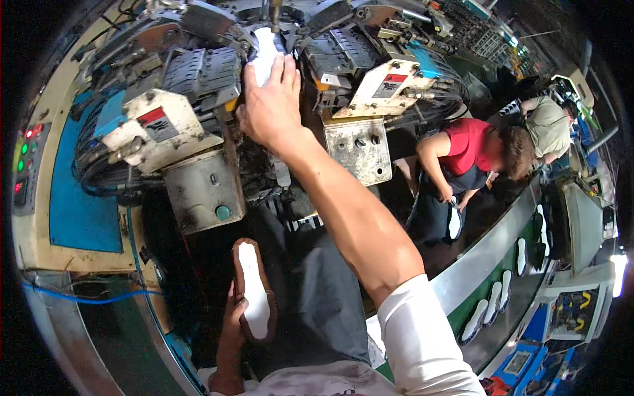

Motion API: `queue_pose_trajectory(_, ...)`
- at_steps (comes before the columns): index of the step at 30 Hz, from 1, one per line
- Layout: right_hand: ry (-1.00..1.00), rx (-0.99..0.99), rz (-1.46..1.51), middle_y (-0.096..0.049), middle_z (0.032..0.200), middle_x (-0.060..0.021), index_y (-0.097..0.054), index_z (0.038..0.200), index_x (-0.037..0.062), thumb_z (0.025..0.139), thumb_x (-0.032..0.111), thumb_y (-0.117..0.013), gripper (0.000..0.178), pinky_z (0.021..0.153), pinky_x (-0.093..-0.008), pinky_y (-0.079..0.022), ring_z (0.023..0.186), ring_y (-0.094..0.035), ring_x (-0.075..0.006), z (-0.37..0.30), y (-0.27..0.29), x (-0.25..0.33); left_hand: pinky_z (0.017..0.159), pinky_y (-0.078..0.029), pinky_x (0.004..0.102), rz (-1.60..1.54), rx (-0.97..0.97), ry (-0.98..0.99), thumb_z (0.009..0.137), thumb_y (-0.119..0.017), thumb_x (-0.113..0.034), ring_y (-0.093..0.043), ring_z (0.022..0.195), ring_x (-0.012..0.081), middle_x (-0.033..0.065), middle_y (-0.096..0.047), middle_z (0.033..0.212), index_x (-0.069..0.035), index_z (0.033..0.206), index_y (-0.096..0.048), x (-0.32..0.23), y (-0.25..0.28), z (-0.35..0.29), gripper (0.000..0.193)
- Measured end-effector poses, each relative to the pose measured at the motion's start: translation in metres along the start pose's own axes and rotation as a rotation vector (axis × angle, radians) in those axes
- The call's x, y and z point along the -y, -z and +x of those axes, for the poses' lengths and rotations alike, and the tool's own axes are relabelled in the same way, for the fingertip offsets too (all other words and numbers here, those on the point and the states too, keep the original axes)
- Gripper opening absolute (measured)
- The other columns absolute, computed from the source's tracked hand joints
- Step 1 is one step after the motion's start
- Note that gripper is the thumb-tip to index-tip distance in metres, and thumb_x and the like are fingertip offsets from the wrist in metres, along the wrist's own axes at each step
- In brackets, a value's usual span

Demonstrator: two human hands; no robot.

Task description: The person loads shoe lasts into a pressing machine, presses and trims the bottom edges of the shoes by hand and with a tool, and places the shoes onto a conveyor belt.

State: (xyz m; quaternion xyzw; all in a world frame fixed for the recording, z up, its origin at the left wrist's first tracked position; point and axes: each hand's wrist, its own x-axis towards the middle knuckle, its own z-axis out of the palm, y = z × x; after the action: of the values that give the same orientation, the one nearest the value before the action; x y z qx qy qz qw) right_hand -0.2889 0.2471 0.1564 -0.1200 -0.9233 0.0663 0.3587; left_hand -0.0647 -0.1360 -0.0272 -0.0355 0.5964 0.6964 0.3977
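My right hand (274,105) reaches forward into the shoe machine, its fingers bent over the near end of a shoe upper with a white insole (267,51) facing up. The far end of that shoe sits between the machine's clamps, beneath a metal rod (276,16). Low on the left, my left hand (236,313) grips a brown shoe upper (271,302) by its side, with the thumb at the edge of its white insole (252,284). Most of the left fingers are hidden behind this shoe.
Cream machine brackets (158,132) and metal plates (205,191) flank the work spot. A control panel (28,158) with lit buttons stands far left. To the right, a person in red (472,145) holds another shoe beside a green conveyor (472,300) carrying several shoes.
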Motion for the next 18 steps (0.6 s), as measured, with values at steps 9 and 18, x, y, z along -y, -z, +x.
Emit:
queue_pose_trajectory(9,0.1,0.137,0.411,-0.034,0.171,-0.0283,-0.048,0.165,0.0167,0.087,-0.002,-0.072,0.083,0.128,-0.0514,-0.034,0.156,-0.036,-0.0481,-0.132,0.054,-0.022,0.116,-0.047,0.0421,-0.387,-0.244,-0.232,0.088,-0.075,-0.034,-0.059,0.135,0.029,0.0152,-0.058,0.15,-0.004,0.165,-0.041,0.018,0.058,-0.072,0.089)
queue_pose_trajectory(18,-0.673,0.663,0.4,-0.067,0.14,-0.0257,-0.063,0.145,-0.0028,0.101,0.001,-0.062,0.045,0.11,-0.0431,-0.053,0.129,-0.067,-0.0403,-0.501,0.118,-0.126,0.095,-0.056,0.0433,0.583,-1.056,-0.428,0.097,-0.069,-0.011,-0.073,0.104,0.0286,0.0172,-0.075,0.123,0.0,0.151,-0.056,-0.049,0.34,-0.104,0.057)
